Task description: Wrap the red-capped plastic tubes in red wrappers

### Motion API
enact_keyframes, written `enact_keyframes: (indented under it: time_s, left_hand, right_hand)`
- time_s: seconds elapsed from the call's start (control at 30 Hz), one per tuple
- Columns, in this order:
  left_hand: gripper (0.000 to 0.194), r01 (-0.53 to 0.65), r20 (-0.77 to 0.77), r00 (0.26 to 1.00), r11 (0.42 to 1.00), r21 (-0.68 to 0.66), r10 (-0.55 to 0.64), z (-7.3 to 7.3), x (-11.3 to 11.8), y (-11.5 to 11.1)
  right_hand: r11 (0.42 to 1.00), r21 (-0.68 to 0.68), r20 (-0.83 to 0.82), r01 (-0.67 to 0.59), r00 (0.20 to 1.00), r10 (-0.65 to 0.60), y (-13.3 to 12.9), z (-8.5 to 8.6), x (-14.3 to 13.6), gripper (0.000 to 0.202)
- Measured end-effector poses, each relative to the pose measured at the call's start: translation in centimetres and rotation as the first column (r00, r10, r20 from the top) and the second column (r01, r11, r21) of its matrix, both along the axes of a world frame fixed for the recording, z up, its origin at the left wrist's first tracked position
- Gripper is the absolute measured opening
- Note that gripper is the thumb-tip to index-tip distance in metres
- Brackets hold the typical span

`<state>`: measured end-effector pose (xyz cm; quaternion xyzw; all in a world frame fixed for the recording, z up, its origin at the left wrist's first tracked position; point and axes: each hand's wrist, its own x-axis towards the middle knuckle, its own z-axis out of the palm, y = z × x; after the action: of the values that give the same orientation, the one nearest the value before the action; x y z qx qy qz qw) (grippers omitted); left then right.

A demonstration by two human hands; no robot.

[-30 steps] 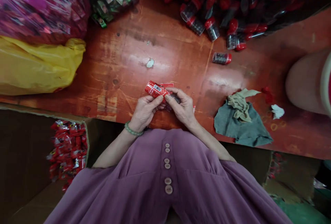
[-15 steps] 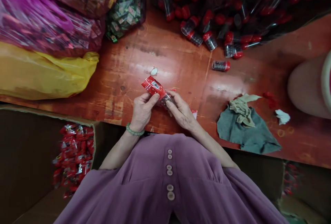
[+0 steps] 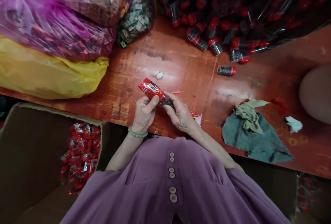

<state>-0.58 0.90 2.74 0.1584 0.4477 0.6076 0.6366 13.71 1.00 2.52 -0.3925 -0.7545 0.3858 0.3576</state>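
I can't read the packet (image 3: 153,89), whose lower end the right hand (image 3: 180,114) hides, and the right edge crops the bucket (image 3: 317,93).

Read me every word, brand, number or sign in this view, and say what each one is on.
No word or number is readable.
Red packet, held in the left hand and right hand: a barcode and pale print, too small to read.
Lone red-capped tube: pale marks, too blurred to read.
Green packs: printed patches, too small.
Red packets in the box: too blurred.
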Motion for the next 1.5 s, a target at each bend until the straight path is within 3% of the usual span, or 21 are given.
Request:
enact_keyframes:
  time_s: [0.13,0.33,0.6,0.77,0.93,1.03,1.13,1.2,1.37,1.5]
  left_hand:
    - [0.035,0.022,0.059,0.998,0.999,-0.047,-0.019,0.0,0.4,0.0]
    - [0.032,0.034,0.055,0.998,0.999,-0.034,-0.032,0.0,0.6,0.0]
    - [0.031,-0.103,0.069,0.992,0.995,0.001,0.103,-0.2,0.4,-0.1]
    - [0.029,-0.008,0.080,0.997,1.000,0.005,0.008,-0.1,0.0,0.1]
    - [0.031,0.001,0.099,0.995,1.000,-0.004,0.000,0.1,0.0,0.3]
    - [0.031,0.077,0.053,0.996,0.997,0.031,-0.078,0.2,-0.1,0.2]
    - [0.031,0.169,-0.032,0.985,0.985,0.042,-0.168,0.2,-0.6,0.1]
    - [0.031,0.192,-0.060,0.980,0.981,0.033,-0.190,0.2,-0.9,0.0]
    - [0.039,0.072,0.041,0.996,0.994,0.078,-0.076,0.1,-0.8,0.0]
    - [0.035,0.031,0.065,0.997,0.998,0.052,-0.034,0.0,-0.1,0.0]
  right_hand:
    - [0.995,0.097,0.017,0.007,1.000,-0.009,-0.3,-0.8,0.0,0.047]
    - [0.993,-0.112,-0.082,0.038,0.995,-0.047,-0.4,-0.2,-0.4,0.044]
    - [1.000,0.017,-0.049,-0.015,0.999,0.016,0.0,-0.6,-1.2,0.043]
    - [0.991,-0.101,-0.060,0.084,0.994,-0.090,-0.3,-1.0,-1.1,0.044]
    - [0.987,-0.090,-0.111,0.134,0.983,-0.144,-0.7,-0.6,-1.3,0.028]
    - [0.961,-0.226,-0.226,0.160,0.951,-0.211,-1.0,-0.7,-1.7,0.020]
    - [0.893,-0.446,-0.373,0.057,0.896,-0.243,-1.1,-0.8,-2.1,0.021]
    - [0.861,-0.509,-0.420,0.008,0.870,-0.257,-1.0,-0.7,-2.3,0.025]
    - [0.867,-0.498,-0.423,0.023,0.866,-0.266,-0.8,-0.3,-2.3,0.026]
    - [0.906,-0.405,-0.292,0.120,0.923,-0.253,-1.1,-0.6,-1.8,0.024]
